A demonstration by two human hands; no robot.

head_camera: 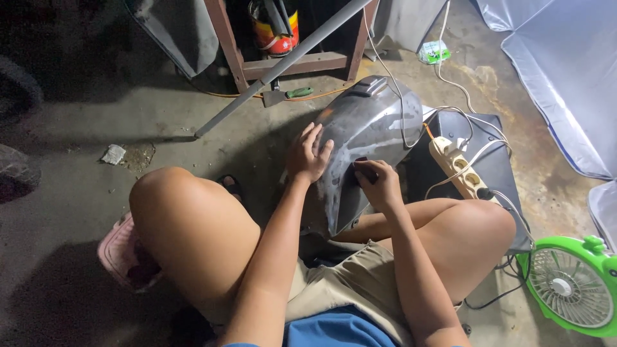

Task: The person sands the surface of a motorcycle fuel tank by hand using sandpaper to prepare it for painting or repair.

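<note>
Here, one grey panel (366, 138): left hand (308, 156) flat, open; right hand (379, 183) grips dark pad (357, 175).

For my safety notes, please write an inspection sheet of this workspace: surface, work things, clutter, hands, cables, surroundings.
Surface: stained concrete floor.
Work things: grey curved metal panel standing between the knees; small dark pad pressed against it.
Clutter: crumpled paper scrap, green-handled tool, small green packet.
Hands: left hand flat on the panel; right hand grips the pad.
Cables: white cords cross the panel to a power strip.
Surroundings: green fan, wooden stand, grey pipe, pale sheeting.
</note>
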